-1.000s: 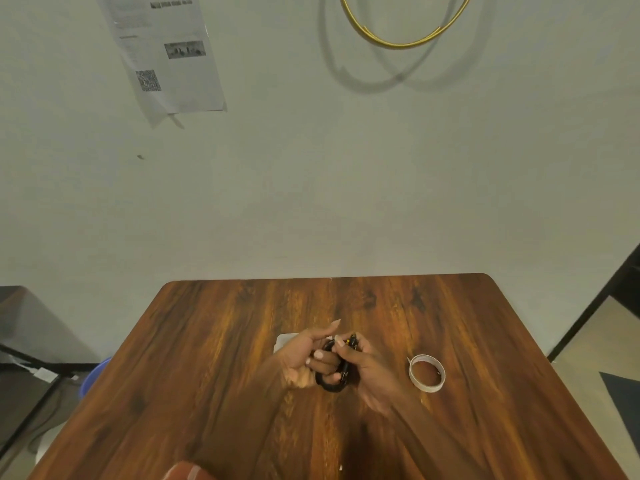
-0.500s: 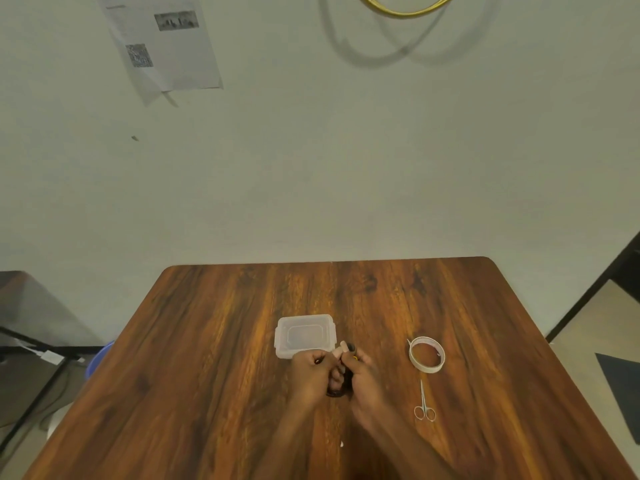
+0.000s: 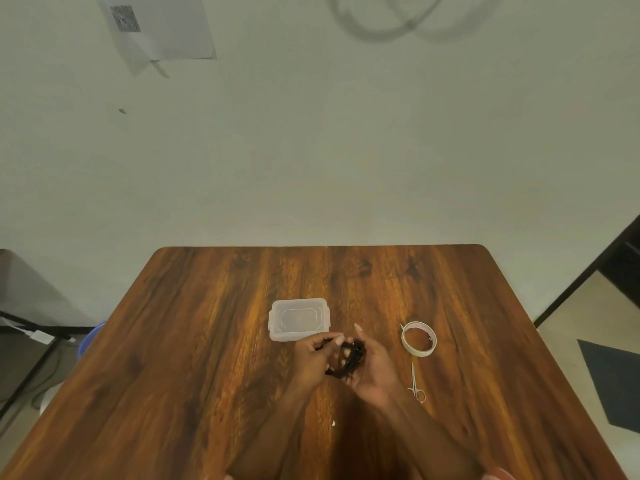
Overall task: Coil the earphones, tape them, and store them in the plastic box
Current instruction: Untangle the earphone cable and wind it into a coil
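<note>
Both hands, left (image 3: 313,358) and right (image 3: 372,370), grasp the coiled earphones (image 3: 346,358) above the table (image 3: 207,341); tape (image 3: 418,338) lies just right, nearer the right hand.

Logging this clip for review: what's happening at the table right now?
A person holds a coil of black earphones between both hands, the left hand pinching one side and the right hand cupping it. No tape is on it yet. The tape roll and scissors lie untouched to the right; the plastic box sits lidded behind.
</note>
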`<state>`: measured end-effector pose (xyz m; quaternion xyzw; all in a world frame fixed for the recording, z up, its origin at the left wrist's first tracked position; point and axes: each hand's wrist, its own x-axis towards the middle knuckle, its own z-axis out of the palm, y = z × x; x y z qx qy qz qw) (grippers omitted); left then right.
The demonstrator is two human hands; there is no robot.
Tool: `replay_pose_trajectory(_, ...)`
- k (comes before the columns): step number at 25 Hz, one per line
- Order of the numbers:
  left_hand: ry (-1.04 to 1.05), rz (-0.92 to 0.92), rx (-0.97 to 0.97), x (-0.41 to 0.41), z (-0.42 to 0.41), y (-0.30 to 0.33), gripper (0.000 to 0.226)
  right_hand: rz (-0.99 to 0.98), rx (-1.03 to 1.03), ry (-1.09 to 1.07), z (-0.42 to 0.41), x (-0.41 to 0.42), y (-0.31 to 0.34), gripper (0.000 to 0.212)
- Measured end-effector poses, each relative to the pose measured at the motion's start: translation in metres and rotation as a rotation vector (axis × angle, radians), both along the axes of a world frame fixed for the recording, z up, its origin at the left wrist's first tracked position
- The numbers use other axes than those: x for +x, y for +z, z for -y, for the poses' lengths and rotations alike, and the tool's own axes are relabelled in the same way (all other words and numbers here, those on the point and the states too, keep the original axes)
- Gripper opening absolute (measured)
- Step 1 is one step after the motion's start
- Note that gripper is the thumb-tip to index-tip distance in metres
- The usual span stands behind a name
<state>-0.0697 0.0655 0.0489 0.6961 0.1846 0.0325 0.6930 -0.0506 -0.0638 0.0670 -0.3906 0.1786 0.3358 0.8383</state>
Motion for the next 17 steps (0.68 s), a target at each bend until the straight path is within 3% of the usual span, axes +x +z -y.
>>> replay_pose_trajectory(2, -0.022, -0.057, -0.106, 0.004, -0.003, 0.0, 0.011, 0.018, -0.045, 0.031, 0.003, 0.008, 0.001, 0.022)
replay_pose_trajectory(4, -0.051, -0.118, -0.351, 0.005, -0.005, 0.0, 0.019, 0.021, -0.078, 0.026, 0.008, 0.016, -0.004, 0.012)
replay_pose_trajectory(7, -0.11, -0.234, -0.578, 0.006, -0.014, -0.005, 0.035, -0.022, -0.132, 0.023, 0.013, 0.023, -0.019, 0.012)
replay_pose_trajectory(11, -0.147, -0.38, -0.423, 0.012, -0.024, -0.021, 0.024, -0.05, -0.19, 0.027, 0.01, 0.019, -0.042, 0.011)
replay_pose_trajectory(17, -0.183, -0.432, -0.199, 0.02, -0.028, -0.043, 0.023, -0.036, -0.263, 0.028, 0.009, 0.019, -0.07, 0.021)
